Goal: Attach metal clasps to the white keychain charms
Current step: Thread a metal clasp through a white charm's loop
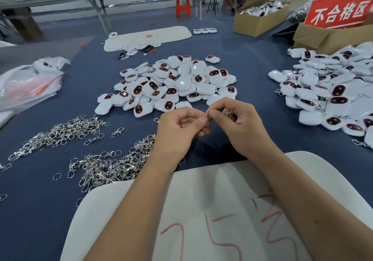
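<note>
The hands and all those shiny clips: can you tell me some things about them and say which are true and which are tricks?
1. Both hands pinch one small metal clasp between them. True.
2. The left hand holds a white charm. False: no charm shows in it, only the clasp it shares with the right hand.
3. Loose clasps lie left of the hands. True.
4. The middle charm pile sits in a box. False: it lies on the blue table.

Red sign (339,11) above cardboard box (323,38): white characters "不合格区". White board (222,210): red handwriting, unclear.
</note>
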